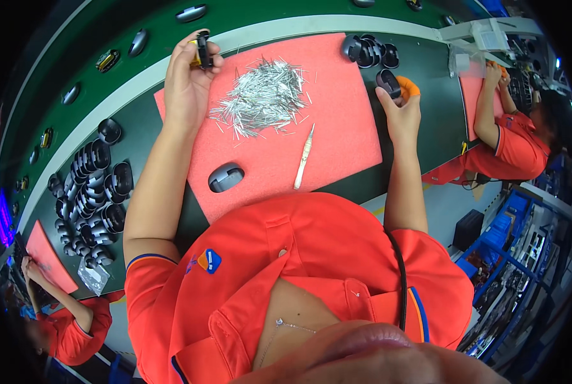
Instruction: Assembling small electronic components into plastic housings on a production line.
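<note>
My left hand (190, 77) is raised over the far left corner of a pink foam mat (343, 134) and grips a small black part with a yellow bit (203, 50) between the fingertips. At the mat's far right edge, my right hand (402, 115) holds a black mouse-shaped shell (388, 82); an orange cover sits on one fingertip (410, 86). A loose heap of thin metal pins (260, 96) lies on the mat between the hands. Nearer my body lie a white slim hand tool (304, 157) and a grey mouse shell (226, 177).
Several black shells are stacked on the dark table at the left (94, 192), and a smaller cluster (370, 51) lies beyond the mat. A green conveyor belt (151, 25) carries spaced parts. Co-workers in orange sit at the right (513, 137) and lower left (65, 326).
</note>
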The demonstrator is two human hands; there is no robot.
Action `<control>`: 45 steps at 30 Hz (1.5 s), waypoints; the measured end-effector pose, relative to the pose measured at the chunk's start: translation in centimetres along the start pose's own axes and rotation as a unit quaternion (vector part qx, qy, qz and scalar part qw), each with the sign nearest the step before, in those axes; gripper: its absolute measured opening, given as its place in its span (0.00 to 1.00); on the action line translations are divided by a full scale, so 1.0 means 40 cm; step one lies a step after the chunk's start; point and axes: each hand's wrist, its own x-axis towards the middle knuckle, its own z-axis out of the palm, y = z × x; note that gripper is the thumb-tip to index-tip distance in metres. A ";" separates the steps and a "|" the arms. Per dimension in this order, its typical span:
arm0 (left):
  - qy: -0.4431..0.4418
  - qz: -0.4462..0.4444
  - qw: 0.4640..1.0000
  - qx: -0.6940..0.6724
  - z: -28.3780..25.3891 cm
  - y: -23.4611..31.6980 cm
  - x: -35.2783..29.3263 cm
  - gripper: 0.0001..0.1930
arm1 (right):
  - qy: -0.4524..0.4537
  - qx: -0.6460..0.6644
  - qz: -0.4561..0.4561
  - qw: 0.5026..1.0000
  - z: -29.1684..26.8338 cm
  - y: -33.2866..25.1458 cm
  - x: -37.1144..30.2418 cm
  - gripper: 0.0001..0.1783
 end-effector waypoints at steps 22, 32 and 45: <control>-0.003 0.025 0.999 -0.029 0.033 -0.009 -0.027 0.18 | -0.498 0.523 0.001 0.692 0.336 -0.398 0.011 0.22; 0.053 0.047 0.990 0.126 0.009 -0.022 0.004 0.21 | -0.281 0.343 -0.237 0.865 0.283 -0.396 0.023 0.23; 0.043 -0.034 0.996 0.073 0.021 -0.029 -0.005 0.25 | -0.182 0.202 -0.348 0.897 0.313 -0.383 0.014 0.21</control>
